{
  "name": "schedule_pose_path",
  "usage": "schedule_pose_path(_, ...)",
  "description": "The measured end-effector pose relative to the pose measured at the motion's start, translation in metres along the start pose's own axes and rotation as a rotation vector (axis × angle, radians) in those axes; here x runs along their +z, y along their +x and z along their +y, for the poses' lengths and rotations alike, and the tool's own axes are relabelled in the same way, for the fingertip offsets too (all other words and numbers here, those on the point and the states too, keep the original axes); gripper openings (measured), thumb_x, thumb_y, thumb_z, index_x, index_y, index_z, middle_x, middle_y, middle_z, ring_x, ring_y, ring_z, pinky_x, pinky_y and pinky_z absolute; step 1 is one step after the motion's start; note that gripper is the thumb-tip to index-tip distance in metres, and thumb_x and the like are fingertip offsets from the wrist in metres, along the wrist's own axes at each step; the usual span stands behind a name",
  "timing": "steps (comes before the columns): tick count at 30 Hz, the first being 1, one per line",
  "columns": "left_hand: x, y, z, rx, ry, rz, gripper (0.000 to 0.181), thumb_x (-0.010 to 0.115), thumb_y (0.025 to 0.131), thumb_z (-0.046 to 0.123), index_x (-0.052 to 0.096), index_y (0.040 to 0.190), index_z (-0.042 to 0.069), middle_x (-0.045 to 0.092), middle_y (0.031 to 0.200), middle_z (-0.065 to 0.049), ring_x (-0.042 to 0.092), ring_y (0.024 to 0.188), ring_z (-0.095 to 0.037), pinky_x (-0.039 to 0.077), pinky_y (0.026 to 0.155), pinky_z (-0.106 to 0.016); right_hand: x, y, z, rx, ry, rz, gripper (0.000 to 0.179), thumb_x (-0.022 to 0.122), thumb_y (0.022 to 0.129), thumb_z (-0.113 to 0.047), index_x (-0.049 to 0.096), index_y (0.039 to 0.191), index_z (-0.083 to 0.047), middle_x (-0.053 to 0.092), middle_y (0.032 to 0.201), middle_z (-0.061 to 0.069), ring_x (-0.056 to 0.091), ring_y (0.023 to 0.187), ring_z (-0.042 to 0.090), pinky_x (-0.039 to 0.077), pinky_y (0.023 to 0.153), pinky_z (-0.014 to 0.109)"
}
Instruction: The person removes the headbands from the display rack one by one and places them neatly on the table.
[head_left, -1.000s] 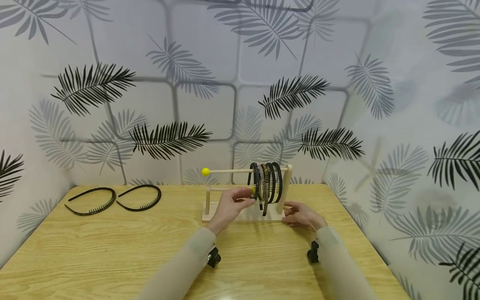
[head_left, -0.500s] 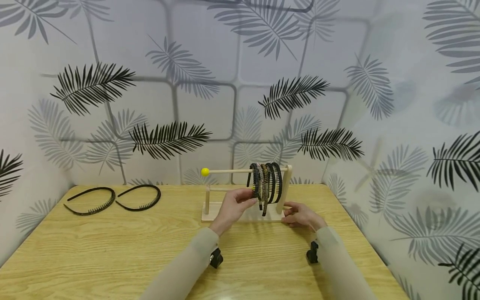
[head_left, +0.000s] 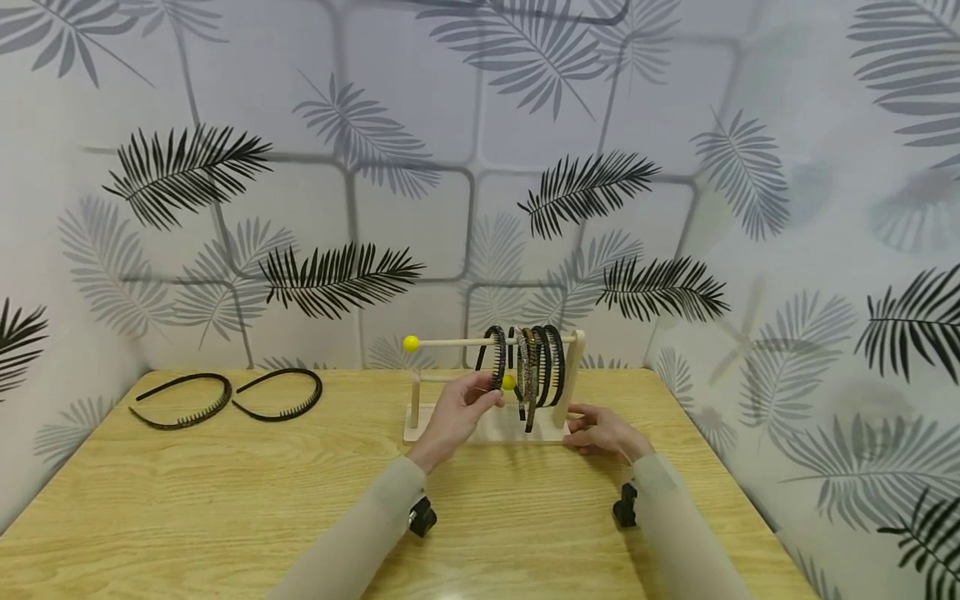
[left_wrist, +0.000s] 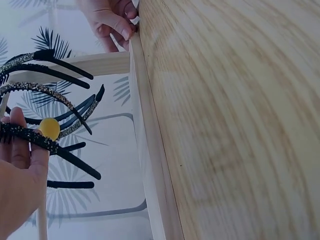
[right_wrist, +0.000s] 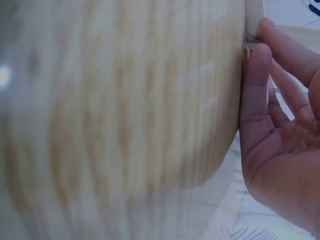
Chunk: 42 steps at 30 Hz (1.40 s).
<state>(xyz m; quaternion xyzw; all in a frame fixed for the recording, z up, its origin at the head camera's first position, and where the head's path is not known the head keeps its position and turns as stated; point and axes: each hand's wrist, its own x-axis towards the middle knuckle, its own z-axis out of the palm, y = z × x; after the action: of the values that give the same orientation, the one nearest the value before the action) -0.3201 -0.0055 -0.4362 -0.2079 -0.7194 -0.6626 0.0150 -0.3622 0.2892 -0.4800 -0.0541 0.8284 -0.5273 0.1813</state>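
My left hand [head_left: 452, 417] pinches a black, sparkly toothed headband [head_left: 500, 354] low on its curve. That headband hangs over the upper rod [head_left: 453, 342] of a wooden headband stand [head_left: 412, 435]. In the left wrist view, speckles show on the held headband [left_wrist: 31, 135], beside the yellow ball [left_wrist: 50, 128] of the lower rod. Several other headbands [head_left: 557, 367], black, silver and gold glittery, hang to its right by the upright post [head_left: 574, 367]. My right hand [head_left: 606, 430] holds the right end of the stand's base, thumb and index finger at its corner in the right wrist view.
Two black toothed headbands [head_left: 183, 417] [head_left: 296, 408] lie on the wood-grain table [head_left: 225, 517] at the left. A yellow ball [head_left: 411, 343] caps the upper rod's left end. A leaf-patterned wall [head_left: 450, 225] stands close behind the table.
My left hand has drawn the black sparkly headband left along the upper rod, away from the others, uncovering the lower rod's yellow ball. My right hand stays at the base.
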Motion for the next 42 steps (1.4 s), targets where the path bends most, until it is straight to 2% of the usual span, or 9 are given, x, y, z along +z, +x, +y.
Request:
schedule_pose_path(6, -0.005, -0.004, 0.001, 0.013, -0.032, -0.001, 0.033, 0.053, 0.102, 0.013, 0.053, 0.133, 0.003, 0.069, 0.107, -0.012, 0.067, 0.094, -0.018, 0.051, 0.098, -0.034, -0.001, -0.001, 0.001, -0.001, 0.006, 0.010, 0.073, 0.069, 0.089, -0.003, 0.030, 0.151, 0.002, 0.057, 0.108, 0.010, 0.059, 0.080, 0.010, 0.055, 0.068, 0.025)
schedule_pose_path(14, -0.012, -0.009, -0.002, -0.010, -0.045, 0.029, 0.026, 0.052, 0.102, 0.011, 0.052, 0.128, 0.005, 0.067, 0.103, -0.012, 0.067, 0.093, -0.023, 0.051, 0.097, -0.045, 0.000, -0.002, 0.000, -0.008, -0.004, 0.003, 0.073, 0.071, 0.089, -0.005, 0.032, 0.151, -0.001, 0.058, 0.111, 0.014, 0.061, 0.080, 0.012, 0.056, 0.069, 0.027)
schedule_pose_path(20, -0.022, -0.013, 0.003, -0.039, -0.075, 0.075, 0.028, 0.051, 0.102, 0.007, 0.051, 0.130, 0.006, 0.067, 0.103, -0.015, 0.066, 0.089, -0.020, 0.054, 0.090, -0.038, -0.001, 0.001, 0.001, -0.006, 0.004, 0.006, 0.073, 0.070, 0.089, -0.003, 0.031, 0.151, 0.001, 0.058, 0.107, 0.010, 0.060, 0.080, 0.011, 0.055, 0.068, 0.025)
schedule_pose_path(23, -0.027, -0.012, -0.001, -0.037, -0.094, 0.081, 0.027, 0.050, 0.102, 0.006, 0.051, 0.129, 0.007, 0.066, 0.102, -0.016, 0.064, 0.087, -0.016, 0.055, 0.090, -0.041, -0.001, 0.002, 0.001, -0.002, 0.006, 0.005, 0.073, 0.069, 0.090, -0.003, 0.030, 0.151, 0.001, 0.058, 0.106, 0.009, 0.059, 0.080, 0.010, 0.055, 0.068, 0.025)
schedule_pose_path(26, -0.032, -0.013, 0.000, -0.031, -0.103, 0.082, 0.024, 0.050, 0.102, 0.006, 0.051, 0.126, 0.006, 0.065, 0.099, -0.013, 0.064, 0.086, -0.018, 0.055, 0.089, -0.041, -0.001, 0.001, 0.001, 0.011, 0.011, 0.011, 0.074, 0.070, 0.089, -0.003, 0.030, 0.152, -0.001, 0.058, 0.106, 0.008, 0.060, 0.080, 0.011, 0.055, 0.068, 0.025)
schedule_pose_path(30, -0.037, -0.014, 0.001, -0.031, -0.124, 0.086, 0.021, 0.049, 0.102, 0.004, 0.051, 0.123, 0.004, 0.064, 0.096, -0.009, 0.063, 0.087, -0.021, 0.056, 0.081, -0.030, 0.000, 0.000, 0.001, 0.019, 0.011, 0.019, 0.075, 0.071, 0.088, -0.003, 0.031, 0.152, -0.001, 0.058, 0.106, 0.009, 0.060, 0.080, 0.012, 0.055, 0.069, 0.026)
schedule_pose_path(39, -0.049, -0.017, 0.003, -0.031, -0.080, 0.102, 0.020, 0.051, 0.102, 0.007, 0.052, 0.122, 0.005, 0.064, 0.095, -0.010, 0.062, 0.084, -0.017, 0.055, 0.078, -0.025, 0.000, 0.001, 0.001, 0.006, 0.007, 0.015, 0.074, 0.070, 0.089, -0.004, 0.030, 0.151, 0.001, 0.058, 0.106, 0.007, 0.059, 0.081, 0.010, 0.055, 0.068, 0.024)
schedule_pose_path(42, -0.054, -0.018, 0.003, -0.040, -0.083, 0.106, 0.022, 0.051, 0.102, 0.008, 0.051, 0.124, 0.005, 0.063, 0.097, -0.013, 0.062, 0.086, -0.019, 0.055, 0.078, -0.025, -0.001, 0.001, 0.001, 0.003, 0.007, 0.010, 0.075, 0.070, 0.089, -0.004, 0.030, 0.151, 0.002, 0.058, 0.106, 0.008, 0.059, 0.081, 0.010, 0.055, 0.068, 0.024)
